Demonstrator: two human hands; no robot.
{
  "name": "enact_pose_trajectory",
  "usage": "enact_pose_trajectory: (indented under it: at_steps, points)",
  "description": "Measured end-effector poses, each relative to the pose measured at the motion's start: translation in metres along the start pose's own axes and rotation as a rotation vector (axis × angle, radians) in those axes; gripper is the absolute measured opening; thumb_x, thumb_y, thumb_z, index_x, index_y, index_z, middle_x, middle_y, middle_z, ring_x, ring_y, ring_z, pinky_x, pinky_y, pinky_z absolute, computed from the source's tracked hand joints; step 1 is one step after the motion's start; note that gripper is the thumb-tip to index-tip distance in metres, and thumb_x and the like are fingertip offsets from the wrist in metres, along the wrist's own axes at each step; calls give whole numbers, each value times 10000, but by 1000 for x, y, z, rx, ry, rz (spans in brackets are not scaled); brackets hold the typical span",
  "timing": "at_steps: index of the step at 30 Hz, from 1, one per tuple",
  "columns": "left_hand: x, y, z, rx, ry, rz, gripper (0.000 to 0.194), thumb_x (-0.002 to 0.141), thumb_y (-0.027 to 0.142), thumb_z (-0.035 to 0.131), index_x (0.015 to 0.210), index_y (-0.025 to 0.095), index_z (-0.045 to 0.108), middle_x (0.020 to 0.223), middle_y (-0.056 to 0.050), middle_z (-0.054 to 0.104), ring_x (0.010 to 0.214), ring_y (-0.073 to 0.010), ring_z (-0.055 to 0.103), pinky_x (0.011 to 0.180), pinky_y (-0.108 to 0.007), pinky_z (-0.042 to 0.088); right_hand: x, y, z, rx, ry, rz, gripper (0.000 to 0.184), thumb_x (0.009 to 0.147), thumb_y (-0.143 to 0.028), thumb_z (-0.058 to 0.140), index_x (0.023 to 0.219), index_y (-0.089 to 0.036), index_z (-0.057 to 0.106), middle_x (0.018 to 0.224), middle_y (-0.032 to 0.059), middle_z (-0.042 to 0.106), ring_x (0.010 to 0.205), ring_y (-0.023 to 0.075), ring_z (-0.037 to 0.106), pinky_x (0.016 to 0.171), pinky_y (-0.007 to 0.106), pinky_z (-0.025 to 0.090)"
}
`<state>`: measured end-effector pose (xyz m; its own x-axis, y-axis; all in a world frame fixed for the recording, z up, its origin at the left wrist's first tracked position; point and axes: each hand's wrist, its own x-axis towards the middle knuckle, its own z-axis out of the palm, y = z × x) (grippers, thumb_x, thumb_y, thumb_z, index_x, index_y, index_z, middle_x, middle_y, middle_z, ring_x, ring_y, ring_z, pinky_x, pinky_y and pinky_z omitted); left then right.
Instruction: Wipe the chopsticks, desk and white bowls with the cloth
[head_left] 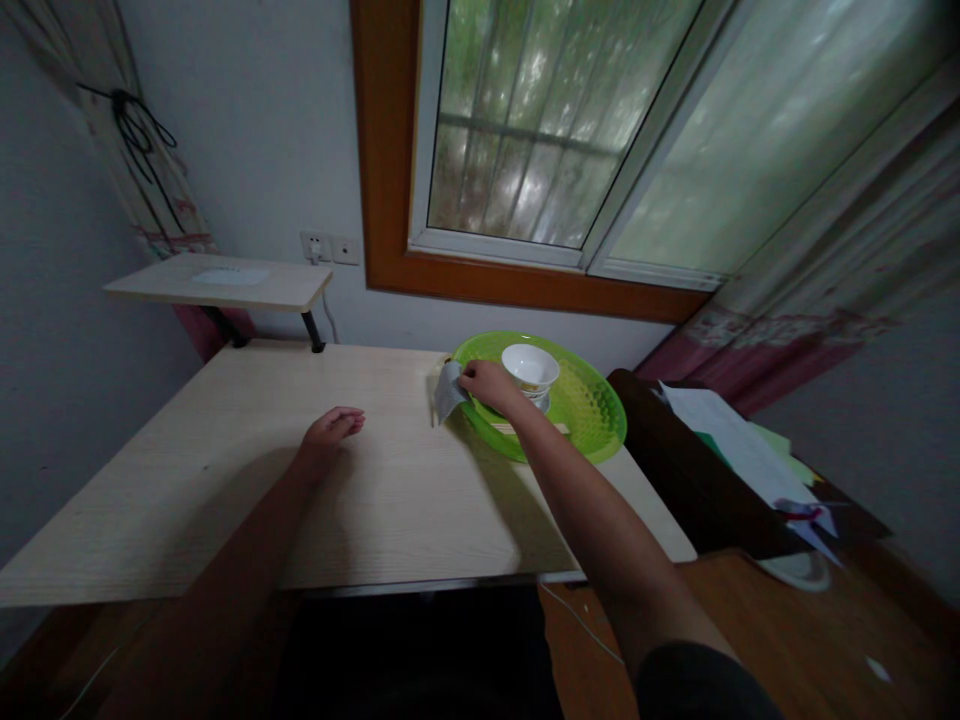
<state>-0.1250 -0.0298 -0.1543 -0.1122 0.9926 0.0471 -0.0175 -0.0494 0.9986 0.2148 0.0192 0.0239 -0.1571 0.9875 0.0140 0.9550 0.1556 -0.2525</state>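
Observation:
My right hand (486,385) pinches a grey cloth (449,391) at the left rim of a green plastic basket (592,445). The cloth hangs down outside the rim. Inside the basket, just right of that hand, sits a white bowl (531,366) on top of other dishes, partly hidden by my wrist. Light wooden chopsticks (504,428) lie in the basket's near part, crossed by my forearm. Over the table to the left is my left hand (335,426), holding nothing, its fingers loosely extended.
The pale wooden table (390,500) stands against the wall below a window. A small raised shelf (225,280) with a paper on it is at the back left. Right of the table, papers (739,450) lie on a dark brown piece of furniture (675,460).

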Motion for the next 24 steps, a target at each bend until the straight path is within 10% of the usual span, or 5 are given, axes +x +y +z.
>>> enact_pose_trajectory:
  at_steps: [8, 14, 19, 24]
  points:
    - [-2, 4, 1, -3, 20, -8, 532, 748, 658, 873, 1025, 207, 814, 1081, -127, 829, 1091, -327, 779, 1129, -551, 596, -5, -1, -2, 14, 33, -17, 247, 1123, -287, 641, 1172, -155, 844, 1201, 160, 854, 1048, 274, 787, 869, 304, 517]
    - [-5, 13, 5, 20, 16, 38, 541, 771, 658, 854, 1067, 208, 809, 1195, -141, 811, 1163, -339, 758, 1106, -536, 609, -35, -4, 10, 25, 299, -239, 239, 1145, -265, 577, 1173, -159, 789, 1207, 194, 784, 1157, 325, 713, 1038, 394, 530]
    - [-10, 26, 8, 292, -135, 221, 562, 822, 682, 819, 1169, 242, 847, 1389, -160, 763, 1370, -396, 694, 1228, -562, 542, -78, -7, 51, 106, 204, -702, 274, 1167, -285, 547, 1277, -195, 780, 1225, 166, 776, 1196, 322, 702, 1105, 478, 570]
    - [-25, 21, 5, 615, -409, 466, 606, 983, 648, 727, 1452, 269, 781, 1657, -165, 650, 1613, -406, 521, 1371, -627, 365, -108, 3, 107, 193, 88, -803, 502, 1160, -412, 632, 1628, -232, 632, 1600, 165, 678, 1496, 310, 634, 1275, 518, 529]
